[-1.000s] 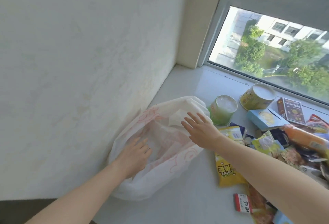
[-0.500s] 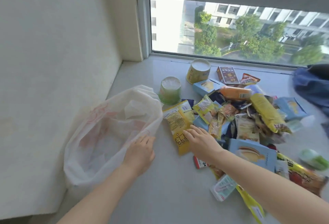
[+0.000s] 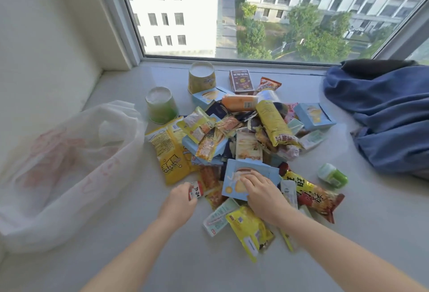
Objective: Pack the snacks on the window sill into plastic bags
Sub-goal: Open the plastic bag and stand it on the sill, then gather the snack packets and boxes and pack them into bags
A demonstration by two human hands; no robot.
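Window sill [image 3: 116, 264]: pale, wide, runs under a closed window [image 3: 255, 25].

Blue fabric bundle [image 3: 383, 117]: heaped at the right end of the sill, cut off by the frame edge. What garment it is cannot be told.

Plastic bag [image 3: 69, 164]: white with faint red print, mouth agape, slumped against the left wall beside the heap. Its contents are blurred.

Snack heap [image 3: 243, 138]: mid-sill, between bag and bundle. Packets overlap, so many lower ones are hidden.

Yellow paper tub [image 3: 201, 78] and green paper tub [image 3: 161, 106]: both upturned, behind the heap.

Long yellow packet [image 3: 275, 124]: slanted across the top of the heap.

Red-and-yellow packet [image 3: 313, 196]: at the near right edge.

Light blue box [image 3: 232, 172]: near side, lying over other packets. The right hand [image 3: 262, 193] rests on it with fingers spread flat, grip wide. The thumb is hidden.

Small green-capped bottle [image 3: 332, 177]: on its side, apart from the heap.

Small red-and-white packet [image 3: 196, 190]: just left of the box, in the left hand [image 3: 178, 203], grip narrow and pinching its near end. Fingertips are out of sight.
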